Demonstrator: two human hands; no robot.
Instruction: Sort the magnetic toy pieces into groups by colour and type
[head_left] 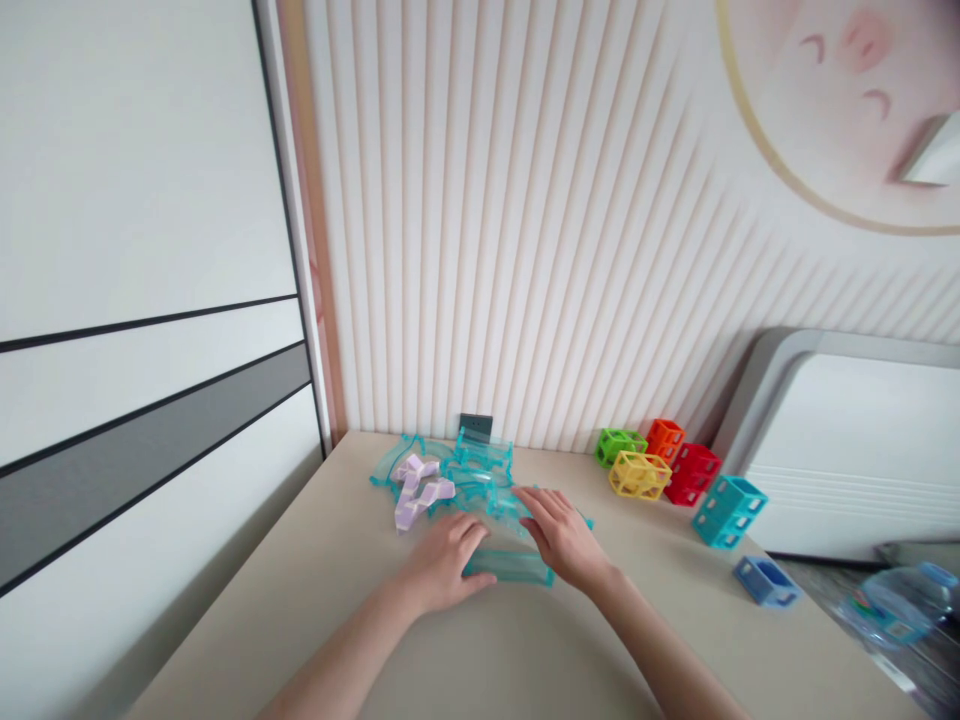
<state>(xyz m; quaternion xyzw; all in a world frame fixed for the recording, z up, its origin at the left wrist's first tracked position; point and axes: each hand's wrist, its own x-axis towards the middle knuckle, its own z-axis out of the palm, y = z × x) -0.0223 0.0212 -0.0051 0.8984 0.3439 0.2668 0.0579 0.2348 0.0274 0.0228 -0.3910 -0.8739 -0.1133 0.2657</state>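
A clear teal plastic piece, trough-like in shape (pixel 514 567), lies across the table in front of me. My left hand (pixel 446 565) is closed around its left end, thumb on the near side and fingers on the far side. My right hand (pixel 562 535) is open, fingers stretched forward over several clear teal pieces (pixel 484 455) spread behind the trough-like one. Its palm is by the right end of that near piece, and the fingertips hide part of the pile. Left of the pile, pale purple angular pieces (pixel 412 495) lie partly over the teal ones.
Open-sided plastic blocks stand to the right: green (pixel 620 446), yellow (pixel 639 475), orange (pixel 664 438), red (pixel 691 473), teal (pixel 729 511) and blue (pixel 766 581). A dark flat object (pixel 475 427) leans on the ribbed wall. A clear bottle (pixel 896 605) lies beyond the table's right edge.
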